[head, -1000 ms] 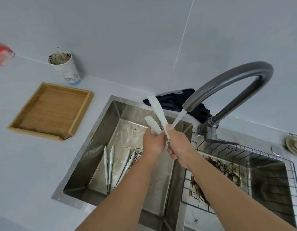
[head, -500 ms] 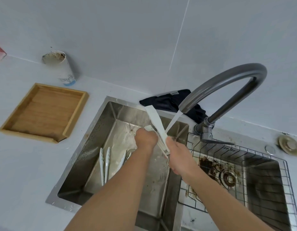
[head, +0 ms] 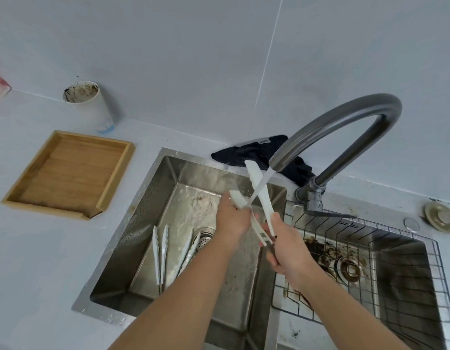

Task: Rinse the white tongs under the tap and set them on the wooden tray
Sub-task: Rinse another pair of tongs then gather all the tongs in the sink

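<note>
White tongs stand tips-up over the left sink basin, spread apart under the stream from the grey tap. My right hand grips their hinge end. My left hand is wrapped around the lower arm of the tongs, whose tip pokes out above my fingers. Water runs across the upper arm. The wooden tray lies bare on the counter to the left of the sink.
Two more pairs of white tongs lie on the basin floor near the drain. A dirty paper cup stands behind the tray. A dark cloth sits behind the sink. A wire rack covers the stained right basin.
My left hand slid down the lower arm, so its tip shows again. The tongs tilted slightly and stay under the running water.
</note>
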A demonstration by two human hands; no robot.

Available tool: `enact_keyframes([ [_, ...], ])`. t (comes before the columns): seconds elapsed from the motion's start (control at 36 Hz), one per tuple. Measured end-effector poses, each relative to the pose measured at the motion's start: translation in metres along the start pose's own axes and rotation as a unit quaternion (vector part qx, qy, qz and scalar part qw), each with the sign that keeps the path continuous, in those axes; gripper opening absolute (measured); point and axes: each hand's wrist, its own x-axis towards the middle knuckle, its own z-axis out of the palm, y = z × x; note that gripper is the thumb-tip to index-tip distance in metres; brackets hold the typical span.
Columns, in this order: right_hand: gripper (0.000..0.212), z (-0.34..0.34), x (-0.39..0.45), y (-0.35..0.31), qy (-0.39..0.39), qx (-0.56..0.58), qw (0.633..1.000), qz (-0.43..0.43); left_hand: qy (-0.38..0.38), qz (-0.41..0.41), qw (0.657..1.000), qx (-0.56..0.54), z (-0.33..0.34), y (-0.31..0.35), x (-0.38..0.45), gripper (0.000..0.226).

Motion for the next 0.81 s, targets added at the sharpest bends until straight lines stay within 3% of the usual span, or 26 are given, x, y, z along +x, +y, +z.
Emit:
enact_keyframes([
  [0.08, 0.062, 0.001, -0.008, 0.002, -0.017, -0.044, 0.999, -0.013, 0.102, 0.014, 0.992, 0.068, -0.007, 0.007, 0.014, 0.021],
  [0.14, 0.063, -0.001, -0.012, 0.005, -0.020, -0.053, 0.998, -0.016, 0.123, 0.020, 0.984, 0.125, -0.015, 0.013, 0.023, 0.013],
  [0.22, 0.059, -0.009, -0.015, 0.007, -0.005, -0.016, 1.000, 0.002, 0.089, 0.025, 0.982, 0.165, -0.023, 0.019, 0.027, 0.019],
  [0.33, 0.057, -0.020, -0.016, 0.005, 0.008, 0.010, 1.000, 0.009, 0.027, 0.025, 0.994, 0.102, -0.023, 0.021, 0.018, 0.026],
  [0.42, 0.057, -0.024, -0.015, 0.004, 0.020, 0.013, 1.000, 0.000, -0.078, -0.003, 0.996, 0.049, -0.018, 0.017, 0.011, 0.029],
  [0.47, 0.058, -0.025, -0.016, 0.005, 0.024, 0.006, 1.000, -0.006, -0.110, -0.019, 0.994, 0.022, -0.014, 0.014, 0.009, 0.046],
  [0.53, 0.058, -0.024, -0.017, 0.008, 0.027, -0.011, 1.000, -0.010, -0.085, -0.015, 0.996, 0.029, -0.011, 0.014, 0.012, 0.057],
  [0.69, 0.057, -0.025, -0.020, 0.011, 0.021, -0.006, 1.000, -0.012, -0.003, 0.029, 0.991, 0.127, -0.010, 0.019, 0.020, 0.026],
  [0.81, 0.056, -0.034, -0.020, 0.007, 0.015, 0.042, 0.999, 0.017, -0.006, 0.013, 0.998, 0.063, -0.013, 0.020, 0.016, 0.020],
])
